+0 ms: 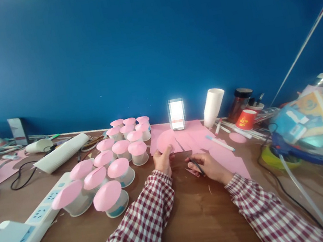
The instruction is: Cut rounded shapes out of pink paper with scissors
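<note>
My left hand (163, 161) pinches the lower edge of a round pink paper piece (165, 138) between thumb and fingers. In my right hand (209, 165) is a pair of dark-handled scissors (196, 165), fingers closed round the handles. The blades point up and left, close to the paper's right side; whether they touch it I cannot tell. Pink paper sheets (195, 128) lie behind and to the right of both hands. A small pink scrap (192, 172) shows by my right fingers. Left of my left hand stand several upside-down paper cups (113, 204) topped with pink paper discs (108, 195).
A white power strip (44, 212) and a lying stack of white cups (62, 154) are on the left. Towards the back right stand a white cup stack (213, 107), a dark-lidded jar (239, 103) and a red cup (245, 120). A blue glue gun (295, 151) with its cord lies at right.
</note>
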`<act>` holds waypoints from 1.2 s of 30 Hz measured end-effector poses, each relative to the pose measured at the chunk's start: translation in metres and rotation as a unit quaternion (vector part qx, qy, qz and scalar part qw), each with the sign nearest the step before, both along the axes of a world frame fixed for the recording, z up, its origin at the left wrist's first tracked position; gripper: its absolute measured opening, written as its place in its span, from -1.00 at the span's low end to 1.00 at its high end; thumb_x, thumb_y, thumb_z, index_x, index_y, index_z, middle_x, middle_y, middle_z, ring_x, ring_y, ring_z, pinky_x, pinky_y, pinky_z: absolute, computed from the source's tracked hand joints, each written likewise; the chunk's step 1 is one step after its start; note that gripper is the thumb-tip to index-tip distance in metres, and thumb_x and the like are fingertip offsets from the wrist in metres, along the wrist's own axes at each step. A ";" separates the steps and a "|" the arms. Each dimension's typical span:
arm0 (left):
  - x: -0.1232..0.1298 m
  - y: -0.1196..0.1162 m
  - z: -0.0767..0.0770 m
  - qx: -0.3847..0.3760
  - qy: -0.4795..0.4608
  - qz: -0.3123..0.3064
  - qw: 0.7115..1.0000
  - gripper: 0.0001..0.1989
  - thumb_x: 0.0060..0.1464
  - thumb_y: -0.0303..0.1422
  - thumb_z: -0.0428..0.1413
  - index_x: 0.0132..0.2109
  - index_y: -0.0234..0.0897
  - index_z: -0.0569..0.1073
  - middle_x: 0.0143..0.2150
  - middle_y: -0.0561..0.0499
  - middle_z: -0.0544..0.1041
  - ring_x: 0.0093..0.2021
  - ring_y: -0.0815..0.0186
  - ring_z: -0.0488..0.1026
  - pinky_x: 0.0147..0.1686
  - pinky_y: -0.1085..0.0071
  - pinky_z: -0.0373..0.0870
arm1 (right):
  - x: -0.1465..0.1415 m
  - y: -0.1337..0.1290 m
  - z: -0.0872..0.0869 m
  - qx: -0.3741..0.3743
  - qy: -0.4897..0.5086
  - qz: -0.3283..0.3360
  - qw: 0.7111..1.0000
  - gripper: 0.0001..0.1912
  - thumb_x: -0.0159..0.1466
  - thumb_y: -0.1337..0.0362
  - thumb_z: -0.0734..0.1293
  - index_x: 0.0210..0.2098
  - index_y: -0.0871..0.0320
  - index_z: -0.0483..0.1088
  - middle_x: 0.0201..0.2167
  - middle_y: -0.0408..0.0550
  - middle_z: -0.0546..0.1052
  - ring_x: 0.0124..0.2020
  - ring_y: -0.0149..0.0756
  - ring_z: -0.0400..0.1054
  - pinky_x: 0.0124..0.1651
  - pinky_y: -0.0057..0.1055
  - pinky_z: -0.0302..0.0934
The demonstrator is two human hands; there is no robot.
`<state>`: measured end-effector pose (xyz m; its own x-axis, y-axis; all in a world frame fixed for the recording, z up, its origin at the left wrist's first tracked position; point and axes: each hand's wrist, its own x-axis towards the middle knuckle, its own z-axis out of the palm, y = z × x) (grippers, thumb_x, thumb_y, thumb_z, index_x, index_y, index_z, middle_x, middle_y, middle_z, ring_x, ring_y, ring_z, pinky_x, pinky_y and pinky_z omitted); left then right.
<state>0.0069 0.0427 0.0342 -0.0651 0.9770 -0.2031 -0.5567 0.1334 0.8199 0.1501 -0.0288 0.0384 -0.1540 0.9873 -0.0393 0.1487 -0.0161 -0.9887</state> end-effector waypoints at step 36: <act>0.006 -0.012 -0.003 -0.036 0.029 -0.183 0.982 -0.75 -0.19 -0.48 0.24 -0.28 -0.46 0.42 -0.57 0.04 0.39 -0.66 0.52 0.27 -0.71 0.60 0.26 | 0.008 0.005 -0.002 0.085 -0.026 -0.039 0.995 -0.67 0.16 0.06 0.32 -0.26 0.22 0.40 -0.54 -0.16 0.33 -0.52 -0.42 0.21 -0.46 -0.47 0.17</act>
<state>0.0134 0.0304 0.0316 0.2746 0.9204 -0.2783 -0.4140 0.3744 0.8297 0.1580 -0.0243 0.0361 -0.0788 0.9893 0.1226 0.2043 0.1364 -0.9694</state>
